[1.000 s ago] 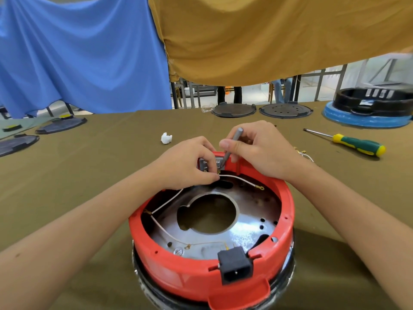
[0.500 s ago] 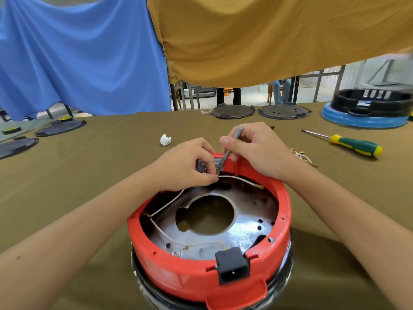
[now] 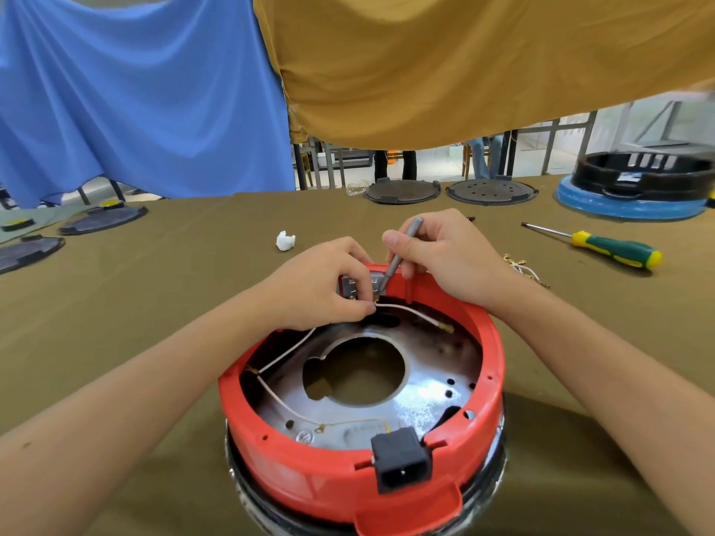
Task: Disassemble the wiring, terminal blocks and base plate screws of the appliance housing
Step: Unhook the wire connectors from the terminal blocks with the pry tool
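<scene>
Housing: the red appliance housing (image 3: 309,473) sits upside down on the olive-covered tabletop (image 3: 154,284), nearest the camera, its open underside facing up.
Base plate: a shiny metal base plate (image 3: 437,396) lies inside the red ring, with a large round cut-out in its middle and several small holes near its right edge.
Terminal block: a grey metal terminal block (image 3: 350,284) stands at the far inner wall of the housing, partly hidden by fingers.
Left hand: the left hand (image 3: 321,288) has its fingers curled over the terminal block, its fingertips pinching the white wire (image 3: 410,312) where it meets the block.
Right hand: the right hand (image 3: 445,257) pinches a slim grey metal tool (image 3: 402,249) between thumb and fingers, pen-fashion; the tool slants down with its tip at the right end of the terminal block.
Wiring: the white wire arcs rightward to a brass lug; a second white wire (image 3: 286,352) runs along the left inner wall and on toward the front.
Power socket: a black inlet socket (image 3: 402,460) is set in the near wall of the housing.
Screwdriver: a green and yellow screwdriver (image 3: 603,247) lies on the tabletop to the right, well apart from the housing.
Loose wires: a small bundle of removed wires (image 3: 524,266) lies just beyond the right wrist.
White scrap: a small white piece (image 3: 285,240) rests on the tabletop beyond the left hand.
Far edge: dark round plates (image 3: 402,191) line the far side, beneath blue and mustard cloths.
</scene>
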`<state>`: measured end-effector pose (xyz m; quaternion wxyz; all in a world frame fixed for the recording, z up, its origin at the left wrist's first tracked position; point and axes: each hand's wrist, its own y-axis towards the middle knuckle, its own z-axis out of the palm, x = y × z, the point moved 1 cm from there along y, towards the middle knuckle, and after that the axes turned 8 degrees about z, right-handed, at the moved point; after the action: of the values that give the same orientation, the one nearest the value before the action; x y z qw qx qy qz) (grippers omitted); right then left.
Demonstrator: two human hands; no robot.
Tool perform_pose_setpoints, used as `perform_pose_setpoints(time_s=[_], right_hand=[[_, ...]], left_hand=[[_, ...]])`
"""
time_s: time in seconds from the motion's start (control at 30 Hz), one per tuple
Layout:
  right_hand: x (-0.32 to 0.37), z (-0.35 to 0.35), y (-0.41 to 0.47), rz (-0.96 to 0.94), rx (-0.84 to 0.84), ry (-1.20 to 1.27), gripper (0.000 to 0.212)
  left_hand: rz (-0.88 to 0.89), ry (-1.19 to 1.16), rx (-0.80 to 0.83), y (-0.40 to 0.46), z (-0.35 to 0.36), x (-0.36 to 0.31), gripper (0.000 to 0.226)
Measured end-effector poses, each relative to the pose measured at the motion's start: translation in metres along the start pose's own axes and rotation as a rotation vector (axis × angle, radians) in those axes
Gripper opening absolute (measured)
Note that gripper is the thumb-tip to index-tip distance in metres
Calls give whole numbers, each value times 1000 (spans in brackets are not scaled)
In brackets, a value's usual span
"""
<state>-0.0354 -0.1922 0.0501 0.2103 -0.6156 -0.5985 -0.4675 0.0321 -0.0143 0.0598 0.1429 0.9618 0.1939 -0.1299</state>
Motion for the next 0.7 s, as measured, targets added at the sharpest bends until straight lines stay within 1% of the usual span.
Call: perform_pose_setpoints(time_s=[0.1,0.27,0.43,0.57,0.7], right_hand=[[0,1,-2,-5,20,-35,35],[3,-1,-6,-130,-75,-69,28],[7,-1,-7,-176,-29,-181,22],[9,-1,-5,-148,-16,-179,24],[9,1,0,-47,-18,-98,30]], left_hand=[[6,4,0,0,0,0,6],[-16,5,-22,0,1,2,8],[-12,14,-33,1,1,3,7],[3,19,-22,1,2,3,6],[5,0,-15,1,2,3,8]])
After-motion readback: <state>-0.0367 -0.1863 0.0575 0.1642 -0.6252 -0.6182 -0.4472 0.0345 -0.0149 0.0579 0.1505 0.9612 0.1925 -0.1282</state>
